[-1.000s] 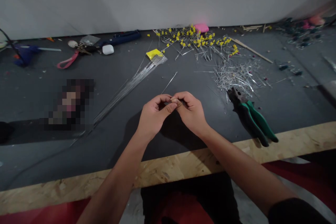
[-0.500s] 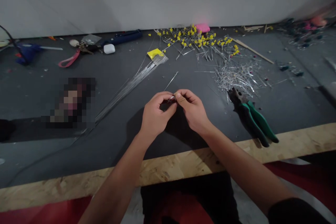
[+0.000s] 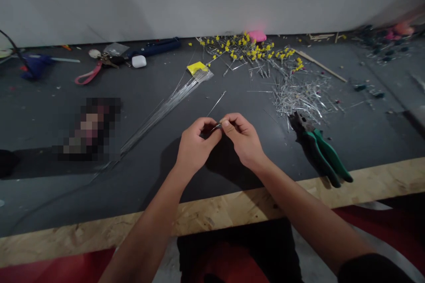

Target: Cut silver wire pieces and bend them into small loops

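My left hand (image 3: 195, 143) and my right hand (image 3: 245, 139) meet above the middle of the dark table. Both have thumb and fingers pinched on a short thin wire (image 3: 216, 127), its ends hidden by the fingertips. Just beyond the fingers lies another wire (image 3: 217, 102) with a small twisted tip. Left of the hands, a long bundle of straight wires (image 3: 162, 108) runs diagonally, its far end by a yellow wrapper (image 3: 196, 68). To the right is a heap of short silvery wire pieces (image 3: 299, 97), and in front of it pliers (image 3: 318, 150) with green and black handles.
At the back are many wires with yellow tips (image 3: 255, 52), a pink lump (image 3: 257, 36) and a wooden stick (image 3: 320, 65). Keys with a pink strap (image 3: 89, 75), a white case (image 3: 138, 61) and a blue glue gun (image 3: 35, 66) lie left. A chipboard edge (image 3: 226, 212) borders the front.
My left fingers have shifted slightly, and the short wire between the hands shows at a somewhat different angle. The things on the table lie as before.
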A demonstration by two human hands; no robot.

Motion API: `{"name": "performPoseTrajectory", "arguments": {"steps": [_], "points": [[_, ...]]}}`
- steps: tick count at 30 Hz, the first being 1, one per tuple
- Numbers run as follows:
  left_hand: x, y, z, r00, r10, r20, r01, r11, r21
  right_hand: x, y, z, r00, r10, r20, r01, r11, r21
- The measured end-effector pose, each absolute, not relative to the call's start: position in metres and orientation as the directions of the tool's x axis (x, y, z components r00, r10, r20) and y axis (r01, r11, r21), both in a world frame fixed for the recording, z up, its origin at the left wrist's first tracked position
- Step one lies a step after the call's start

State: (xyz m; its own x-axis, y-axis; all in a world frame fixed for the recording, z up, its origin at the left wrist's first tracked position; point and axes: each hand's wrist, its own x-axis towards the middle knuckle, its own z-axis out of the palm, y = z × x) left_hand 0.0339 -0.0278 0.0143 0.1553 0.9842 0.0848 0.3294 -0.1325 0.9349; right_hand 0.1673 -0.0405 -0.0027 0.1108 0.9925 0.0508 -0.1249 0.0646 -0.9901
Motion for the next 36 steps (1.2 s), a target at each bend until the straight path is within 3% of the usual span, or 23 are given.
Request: {"name": "performPoseTrajectory", "arguments": {"steps": [3,8,14,22,28,32,36], "points": [[0.035,-0.027,0.018,0.205,0.974,-0.092,0.093,0.074,0.993,0.168,-0.040,-0.004,0.105,0.992,0.074,-0.093,0.084,-0.992],[0.034,-0.025,0.022,0.255,0.944,-0.210,-0.117,0.246,0.962,0.169,-0.041,-0.001,0.106,0.990,0.089,-0.065,0.096,-0.993],[0.028,-0.021,0.022,0.369,0.878,-0.304,-0.340,0.432,0.835,0.165,-0.041,0.005,0.023,1.000,-0.009,-0.329,-0.001,-0.944],[0.027,-0.020,0.023,0.333,0.889,-0.314,-0.321,0.420,0.849,0.167,-0.042,0.006,-0.095,0.995,-0.033,-0.439,-0.071,-0.895],[0.015,-0.016,0.027,0.237,0.957,-0.165,-0.083,0.189,0.978,0.170,-0.044,0.010,-0.121,0.986,-0.114,-0.314,-0.147,-0.938],[0.008,-0.014,0.031,0.228,0.972,-0.062,0.060,0.049,0.997,0.169,-0.045,0.012,-0.175,0.974,-0.140,-0.263,-0.184,-0.947],[0.008,-0.013,0.031,0.270,0.951,-0.148,0.036,0.144,0.989,0.169,-0.043,0.009,-0.123,0.986,-0.110,-0.309,-0.143,-0.940]]}}
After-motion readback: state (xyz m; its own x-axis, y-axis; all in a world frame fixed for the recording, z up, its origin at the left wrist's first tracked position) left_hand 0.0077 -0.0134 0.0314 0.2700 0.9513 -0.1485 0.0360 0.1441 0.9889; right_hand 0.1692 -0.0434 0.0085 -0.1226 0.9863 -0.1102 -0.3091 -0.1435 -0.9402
